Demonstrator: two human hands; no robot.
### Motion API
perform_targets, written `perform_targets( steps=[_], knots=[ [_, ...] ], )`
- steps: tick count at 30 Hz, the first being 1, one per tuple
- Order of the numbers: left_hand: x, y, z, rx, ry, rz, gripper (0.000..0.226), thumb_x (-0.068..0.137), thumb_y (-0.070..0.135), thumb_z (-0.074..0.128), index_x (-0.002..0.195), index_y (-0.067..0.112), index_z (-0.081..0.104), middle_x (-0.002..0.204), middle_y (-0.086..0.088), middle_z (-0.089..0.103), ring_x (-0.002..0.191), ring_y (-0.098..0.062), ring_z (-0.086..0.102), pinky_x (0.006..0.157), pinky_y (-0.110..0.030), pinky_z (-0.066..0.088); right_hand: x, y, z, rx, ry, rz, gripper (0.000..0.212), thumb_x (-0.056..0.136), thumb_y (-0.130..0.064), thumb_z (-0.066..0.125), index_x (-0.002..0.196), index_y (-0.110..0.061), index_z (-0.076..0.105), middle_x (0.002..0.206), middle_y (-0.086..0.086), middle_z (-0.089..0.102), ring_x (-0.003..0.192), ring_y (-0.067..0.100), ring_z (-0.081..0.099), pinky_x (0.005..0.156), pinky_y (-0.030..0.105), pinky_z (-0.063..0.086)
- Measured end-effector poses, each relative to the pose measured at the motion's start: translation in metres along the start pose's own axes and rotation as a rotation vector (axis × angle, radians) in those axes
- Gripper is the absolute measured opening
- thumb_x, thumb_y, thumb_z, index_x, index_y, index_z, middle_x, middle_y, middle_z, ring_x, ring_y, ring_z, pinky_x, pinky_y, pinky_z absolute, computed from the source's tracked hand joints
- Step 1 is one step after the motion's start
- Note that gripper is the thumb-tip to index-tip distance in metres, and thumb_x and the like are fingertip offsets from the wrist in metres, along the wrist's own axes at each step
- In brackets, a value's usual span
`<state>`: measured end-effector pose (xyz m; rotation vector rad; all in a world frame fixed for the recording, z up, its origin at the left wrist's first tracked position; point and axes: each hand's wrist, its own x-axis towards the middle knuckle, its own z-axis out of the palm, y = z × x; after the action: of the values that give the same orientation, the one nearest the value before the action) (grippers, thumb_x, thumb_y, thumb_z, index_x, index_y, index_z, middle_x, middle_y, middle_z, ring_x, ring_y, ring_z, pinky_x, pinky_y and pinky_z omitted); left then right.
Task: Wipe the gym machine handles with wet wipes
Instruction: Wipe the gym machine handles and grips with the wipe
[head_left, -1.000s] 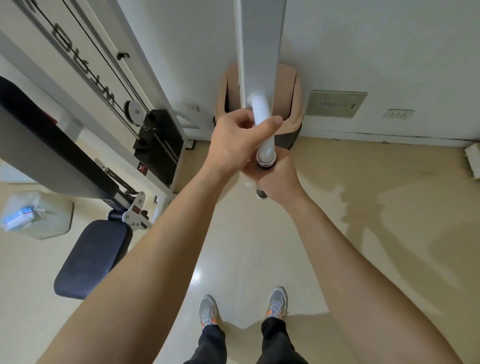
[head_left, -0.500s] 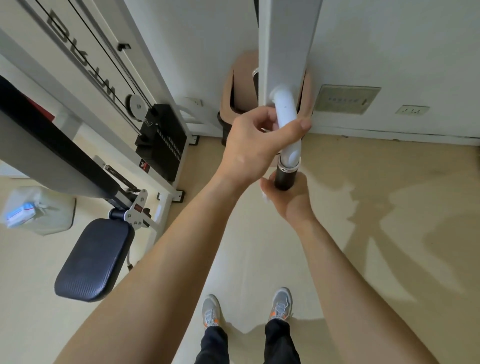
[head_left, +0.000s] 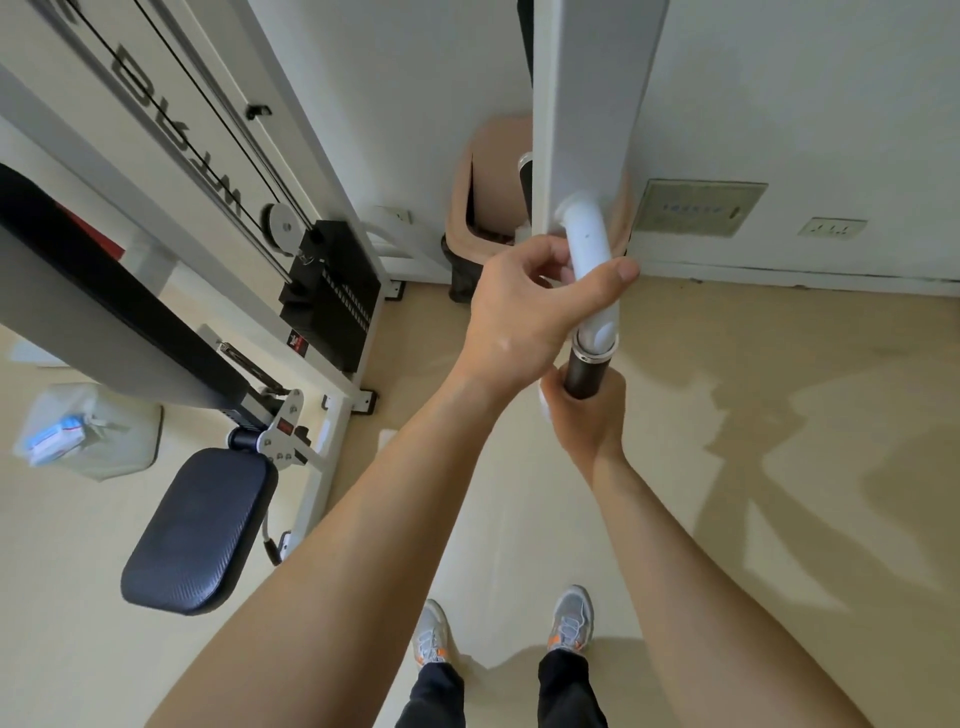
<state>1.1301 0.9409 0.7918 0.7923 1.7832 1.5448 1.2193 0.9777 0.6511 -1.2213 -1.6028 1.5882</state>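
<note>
A white tube (head_left: 589, 260) sticks out of the machine's white arm (head_left: 587, 104) and ends in a dark rubber handle grip (head_left: 584, 371). My left hand (head_left: 524, 317) grips the white tube, thumb across its front. Just below it my right hand (head_left: 587, 415) is wrapped round the lower part of the dark grip. A sliver of white wet wipe (head_left: 544, 405) shows at the left edge of that hand; most of the wipe is hidden in the palm.
The white machine frame (head_left: 291, 171) with cables and a black weight stack (head_left: 332, 291) stands to the left, a black padded seat (head_left: 200, 530) below it. A tan bin (head_left: 480, 218) stands against the wall. A plastic bag (head_left: 85, 431) lies far left. My shoes (head_left: 571, 618) stand on the beige floor.
My right hand has slid down the handle, and the dark grip's upper part now shows. My left hand has kept its hold on the white tube. The view has shifted closer.
</note>
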Motion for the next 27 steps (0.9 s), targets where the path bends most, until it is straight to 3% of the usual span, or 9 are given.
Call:
perform_targets(
  steps=[2, 6, 11, 13, 16, 20, 25, 27],
  knots=[
    [-0.001, 0.002, -0.002, 0.012, 0.003, 0.003, 0.057, 0.068, 0.049, 0.082, 0.082, -0.003, 0.065, 0.079, -0.024, 0.063, 0.071, -0.020, 0.058, 0.071, -0.038, 0.047, -0.004, 0.000, -0.002, -0.035, -0.036, 0.016, 0.029, 0.077, -0.020, 0.063, 0.059, -0.002, 0.049, 0.055, 0.015, 0.054, 0.050, 0.020, 0.047, 0.053, 0.031, 0.040],
    [-0.004, 0.004, -0.003, 0.038, -0.012, -0.018, 0.047, 0.070, 0.047, 0.084, 0.077, 0.003, 0.068, 0.075, -0.005, 0.061, 0.070, -0.015, 0.058, 0.071, -0.033, 0.047, -0.009, -0.033, -0.013, -0.019, -0.110, -0.069, 0.030, 0.076, -0.019, 0.066, 0.060, -0.003, 0.047, 0.054, 0.009, 0.050, 0.051, 0.020, 0.044, 0.050, 0.037, 0.041],
    [-0.010, 0.007, 0.001, 0.011, -0.003, -0.037, 0.041, 0.080, 0.033, 0.086, 0.086, -0.004, 0.068, 0.075, -0.007, 0.061, 0.065, -0.014, 0.059, 0.063, -0.027, 0.050, -0.014, -0.095, -0.033, 0.109, -0.291, -0.278, 0.022, 0.073, -0.004, 0.069, 0.068, 0.009, 0.052, 0.050, -0.006, 0.047, 0.044, 0.013, 0.043, 0.040, 0.026, 0.039],
    [-0.010, 0.006, 0.002, 0.007, 0.003, -0.038, 0.040, 0.080, 0.032, 0.086, 0.086, -0.004, 0.068, 0.076, -0.008, 0.061, 0.065, -0.014, 0.059, 0.062, -0.027, 0.050, -0.017, -0.097, -0.037, 0.131, -0.342, -0.285, 0.018, 0.072, 0.002, 0.073, 0.066, 0.000, 0.055, 0.051, -0.010, 0.053, 0.044, 0.007, 0.048, 0.042, 0.022, 0.042],
    [-0.007, 0.004, 0.002, 0.004, 0.021, -0.037, 0.042, 0.078, 0.035, 0.085, 0.082, -0.002, 0.066, 0.074, -0.008, 0.061, 0.066, -0.017, 0.058, 0.066, -0.033, 0.049, -0.014, -0.086, -0.041, 0.121, -0.422, -0.264, 0.037, 0.076, 0.017, 0.073, 0.073, -0.018, 0.058, 0.055, -0.016, 0.060, 0.047, 0.004, 0.057, 0.047, 0.015, 0.044],
    [-0.004, 0.003, -0.001, 0.007, 0.037, -0.040, 0.041, 0.076, 0.038, 0.083, 0.079, 0.001, 0.066, 0.073, -0.007, 0.062, 0.067, -0.016, 0.059, 0.070, -0.034, 0.050, -0.004, -0.079, -0.038, 0.019, -0.407, -0.273, 0.036, 0.078, 0.005, 0.077, 0.086, -0.026, 0.061, 0.063, -0.018, 0.063, 0.055, 0.004, 0.060, 0.053, 0.018, 0.044],
    [-0.006, 0.000, -0.002, -0.011, 0.047, -0.030, 0.039, 0.079, 0.035, 0.083, 0.084, -0.001, 0.068, 0.075, -0.006, 0.063, 0.067, -0.014, 0.059, 0.070, -0.030, 0.049, -0.003, -0.069, -0.022, 0.120, -0.382, -0.174, 0.037, 0.076, 0.007, 0.074, 0.061, -0.018, 0.052, 0.046, -0.015, 0.052, 0.041, 0.003, 0.047, 0.044, 0.014, 0.038],
    [-0.006, -0.001, -0.002, -0.011, 0.056, -0.024, 0.041, 0.077, 0.036, 0.082, 0.085, -0.001, 0.068, 0.075, -0.006, 0.064, 0.067, -0.013, 0.059, 0.070, -0.030, 0.049, 0.000, -0.061, -0.017, 0.118, -0.353, -0.143, 0.037, 0.079, 0.008, 0.072, 0.061, -0.014, 0.049, 0.045, -0.013, 0.050, 0.041, 0.003, 0.045, 0.043, 0.016, 0.037]
  ],
)
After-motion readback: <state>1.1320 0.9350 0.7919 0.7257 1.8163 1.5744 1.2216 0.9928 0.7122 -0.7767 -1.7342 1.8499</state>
